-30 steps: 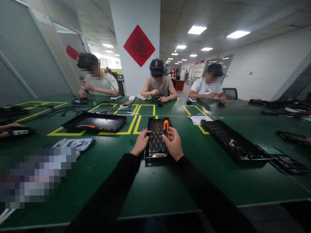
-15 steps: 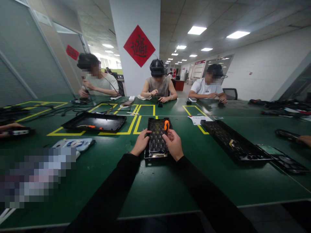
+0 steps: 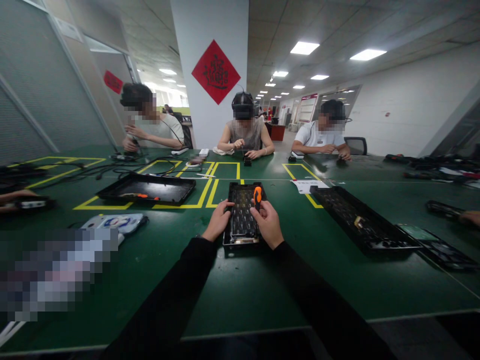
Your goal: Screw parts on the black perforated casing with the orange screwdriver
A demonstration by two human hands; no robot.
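Observation:
A black rectangular casing [image 3: 242, 215] with rows of small metallic parts inside lies on the green table in front of me. My left hand [image 3: 217, 221] is at its left edge, fingertips on the rim and closed against it. At the right side, my right hand [image 3: 268, 223] pinches a screwdriver with an orange and black handle [image 3: 257, 196]. The handle points up, and the tool's lower end is hidden by my fingers.
Black trays lie at the left [image 3: 170, 192] and right [image 3: 390, 237]. Nearer on the left is a patterned phone-like item [image 3: 127, 222]. White paper [image 3: 302, 186] lies beside the right tray. Three people sit opposite, and other people's hands show at both sides.
The screwdriver's handle has turned or tilted very slightly in my right hand. Both my hands stay in nearly the same place.

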